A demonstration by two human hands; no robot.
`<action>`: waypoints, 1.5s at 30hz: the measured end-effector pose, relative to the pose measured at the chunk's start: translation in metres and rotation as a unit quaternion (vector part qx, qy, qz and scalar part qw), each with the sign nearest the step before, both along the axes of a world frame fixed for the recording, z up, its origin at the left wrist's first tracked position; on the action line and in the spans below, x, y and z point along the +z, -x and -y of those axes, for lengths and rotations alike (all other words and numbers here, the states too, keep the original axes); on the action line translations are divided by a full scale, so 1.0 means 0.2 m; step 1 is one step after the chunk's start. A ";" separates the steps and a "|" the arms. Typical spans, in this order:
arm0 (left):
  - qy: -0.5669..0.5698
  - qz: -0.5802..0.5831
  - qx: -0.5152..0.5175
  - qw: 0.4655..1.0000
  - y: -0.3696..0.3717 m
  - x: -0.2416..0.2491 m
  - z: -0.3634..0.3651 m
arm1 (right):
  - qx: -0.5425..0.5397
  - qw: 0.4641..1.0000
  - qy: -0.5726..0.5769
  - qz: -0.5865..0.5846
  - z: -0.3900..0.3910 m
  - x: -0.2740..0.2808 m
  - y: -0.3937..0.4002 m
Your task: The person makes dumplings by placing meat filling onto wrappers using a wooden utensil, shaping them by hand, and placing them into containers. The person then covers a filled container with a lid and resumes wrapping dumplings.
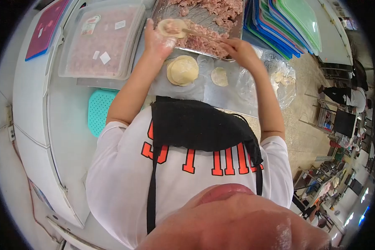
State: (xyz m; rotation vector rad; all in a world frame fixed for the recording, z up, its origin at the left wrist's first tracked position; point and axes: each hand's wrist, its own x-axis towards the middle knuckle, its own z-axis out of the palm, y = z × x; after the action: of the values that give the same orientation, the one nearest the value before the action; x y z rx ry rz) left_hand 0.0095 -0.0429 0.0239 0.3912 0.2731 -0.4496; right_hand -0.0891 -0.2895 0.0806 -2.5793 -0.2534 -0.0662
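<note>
My left hand [157, 43], dusted with flour, cradles a round dough wrapper [164, 27] with some minced meat on it. In my right hand [242, 53] is a thin flat stick [202, 36], whose far end lies over the wrapper. Both hands are at the near edge of a metal tray [196, 18] heaped with pink minced meat [221, 10]. Below the tray a stack of round dough wrappers [183, 70] sits on the worktop, and a single wrapper [219, 76] lies to its right.
A lidded plastic box [102, 41] stands at the left, above a turquoise perforated basket [100, 109]. Coloured plastic lids [279, 25] are stacked at the right. A clear plastic bag [281, 81] with dough pieces lies on the right. Another person [350, 98] is far off at the right.
</note>
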 end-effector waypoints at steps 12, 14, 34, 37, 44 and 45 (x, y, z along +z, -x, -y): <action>-0.079 0.042 0.100 0.991 -0.06 -0.05 -0.18 | 0.024 0.981 0.164 -0.097 -0.08 -0.14 -0.03; -0.087 0.043 0.109 0.989 -0.05 -0.04 -0.18 | 0.003 0.990 0.072 -0.124 -0.03 -0.14 -0.02; 0.038 0.041 0.096 0.994 -0.22 0.13 -0.24 | 0.006 0.973 0.230 0.006 -0.28 0.02 0.01; 0.003 0.069 0.106 0.992 -0.20 0.17 -0.25 | 0.030 0.969 0.244 0.000 -0.33 -0.12 -0.06; -0.017 0.061 0.122 0.991 -0.09 0.19 -0.30 | -0.004 0.957 0.290 0.001 -0.14 -0.23 -0.29; -0.019 0.057 0.122 0.991 -0.06 0.19 -0.31 | -0.019 0.957 0.290 0.000 -0.13 -0.23 -0.30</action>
State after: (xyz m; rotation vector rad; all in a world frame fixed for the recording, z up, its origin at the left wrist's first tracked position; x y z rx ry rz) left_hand 0.0224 0.0198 0.0629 0.4145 0.2147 -0.1807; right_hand -0.0290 -0.2644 0.0352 -3.1691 -0.2502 -0.0046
